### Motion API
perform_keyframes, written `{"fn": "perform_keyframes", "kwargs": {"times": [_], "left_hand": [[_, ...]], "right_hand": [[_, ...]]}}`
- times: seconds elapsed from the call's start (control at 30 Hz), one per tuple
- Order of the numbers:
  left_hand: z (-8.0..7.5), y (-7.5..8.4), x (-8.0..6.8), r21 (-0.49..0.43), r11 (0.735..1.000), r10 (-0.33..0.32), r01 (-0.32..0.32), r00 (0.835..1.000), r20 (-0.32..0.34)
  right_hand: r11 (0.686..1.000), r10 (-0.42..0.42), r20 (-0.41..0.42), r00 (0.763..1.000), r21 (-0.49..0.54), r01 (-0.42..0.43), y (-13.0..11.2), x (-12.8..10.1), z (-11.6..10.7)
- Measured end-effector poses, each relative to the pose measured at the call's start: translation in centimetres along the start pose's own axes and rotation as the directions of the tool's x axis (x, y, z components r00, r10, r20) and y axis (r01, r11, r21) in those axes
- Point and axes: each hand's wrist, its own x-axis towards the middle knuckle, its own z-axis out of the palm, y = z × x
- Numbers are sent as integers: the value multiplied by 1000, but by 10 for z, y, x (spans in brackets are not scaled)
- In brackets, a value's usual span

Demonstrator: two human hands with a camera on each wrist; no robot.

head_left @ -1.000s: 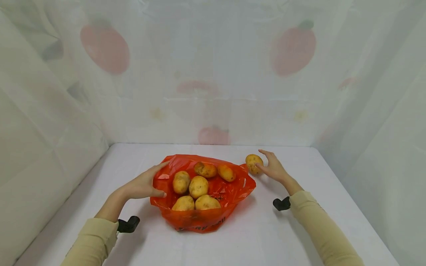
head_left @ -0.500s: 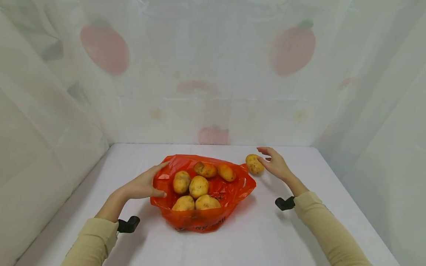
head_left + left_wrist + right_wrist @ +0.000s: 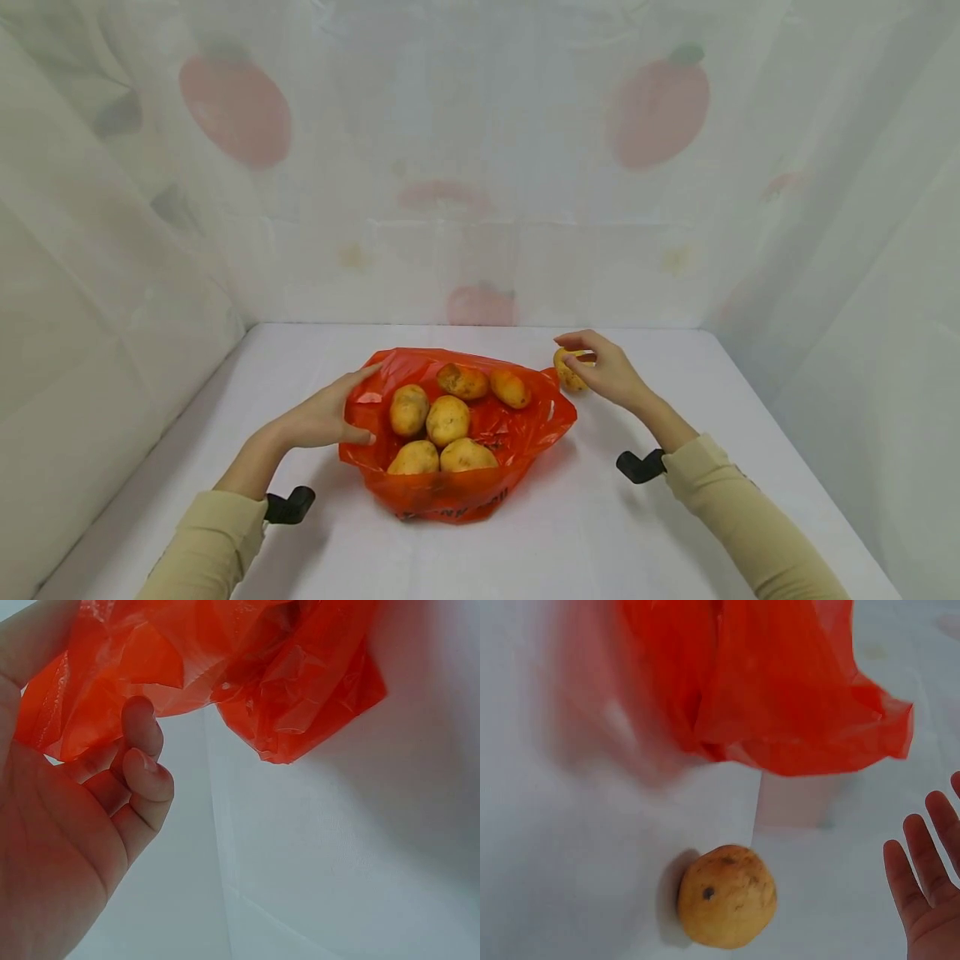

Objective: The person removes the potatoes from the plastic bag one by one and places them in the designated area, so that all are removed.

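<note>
A red plastic bag (image 3: 442,493) lies mouth up on the table with several potatoes (image 3: 447,421) inside. My left hand (image 3: 322,417) holds its left rim, thumb at the opening. In the left wrist view, curled fingers of the left hand (image 3: 75,832) are against the thin plastic of the bag (image 3: 292,705). One loose potato (image 3: 567,377) rests on the table just beyond the bag's right corner. Over it reaches my right hand (image 3: 615,375), partly covering it. The right wrist view has the right hand (image 3: 934,900) with straight fingers, apart from that potato (image 3: 727,896).
White cloth covers the table (image 3: 570,533). Pale curtains with faded fruit prints (image 3: 480,250) enclose the back and both sides. A black wrist mount (image 3: 641,467) juts from the right sleeve, another mount (image 3: 290,506) from the left one.
My right hand drew back slightly from the loose potato, then moved left over it. The left hand, the bag and the potatoes stay where they were.
</note>
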Motion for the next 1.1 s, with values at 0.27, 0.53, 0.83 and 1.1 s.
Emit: {"fn": "perform_keyframes", "kwargs": {"times": [0.27, 0.53, 0.83, 1.1], "left_hand": [[0, 1, -1, 12, 1000, -2, 2, 1000, -2], [0, -1, -1, 5, 1000, 5, -5, 1000, 0], [1, -2, -2, -9, 1000, 4, -4, 1000, 3], [0, -2, -2, -16, 1000, 19, -19, 1000, -2]], "right_hand": [[998, -57, 52, 997, 17, 56, -41, -5, 1], [987, -142, 212, 967, 109, 120, -44, -5, 13], [988, -141, 327, 935, 102, 113, -56, -8, 24], [993, -96, 360, 928, 104, 62, -62, -5, 41]]}}
